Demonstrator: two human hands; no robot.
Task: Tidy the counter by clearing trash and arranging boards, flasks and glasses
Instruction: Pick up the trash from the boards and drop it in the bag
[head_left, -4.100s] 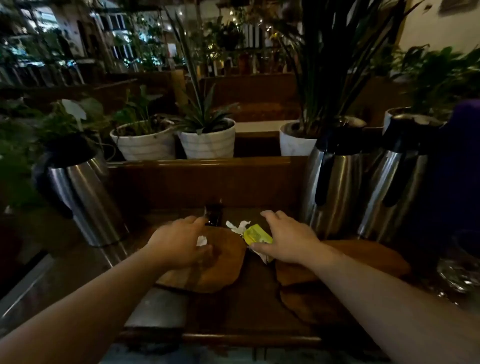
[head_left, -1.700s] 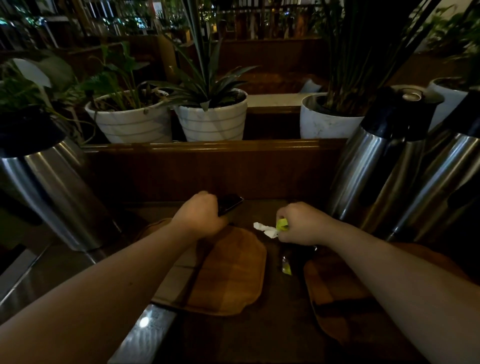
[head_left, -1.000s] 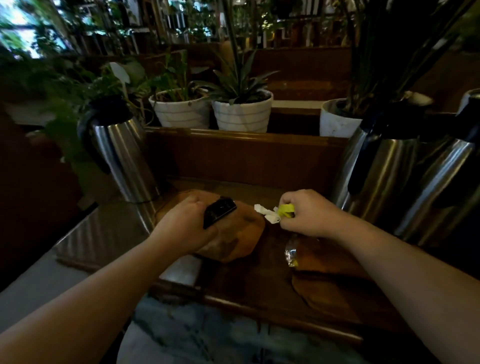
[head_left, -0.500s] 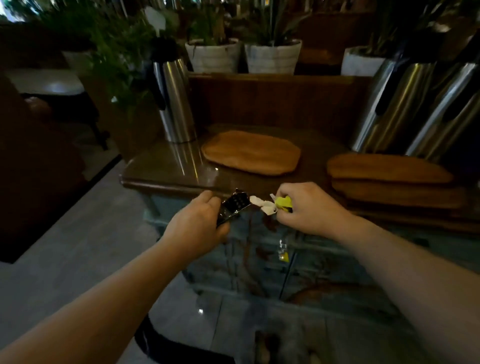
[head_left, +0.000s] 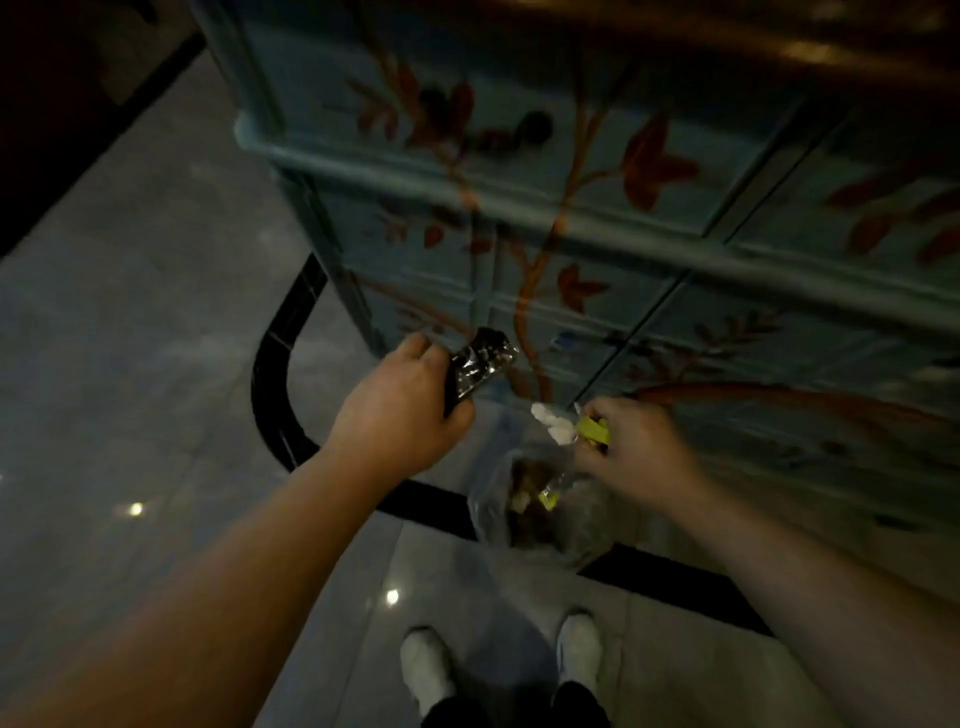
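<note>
**Trash in hand, not yet dropped**

My left hand (head_left: 400, 410) grips a crinkled black foil wrapper (head_left: 480, 364); my right hand (head_left: 636, 454) pinches white paper scraps and a yellow packet (head_left: 571, 428) above the clear plastic trash bag (head_left: 540, 506). Boards, flasks and glasses, out of view, presumably remain.

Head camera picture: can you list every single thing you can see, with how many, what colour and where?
Cabinet: one, blue with red leaf painting, top and right.
Floor: grey glossy tiles with a black curved stripe, left and bottom.
Bin bag: one, clear, holding trash, on the floor by the cabinet.
Dark wrapper: one, black and shiny, in the left hand.
Paper scraps: a few, white and yellow, in the right hand.
Shoes: two, white, bottom.
Left hand: closed.
Right hand: closed.
</note>
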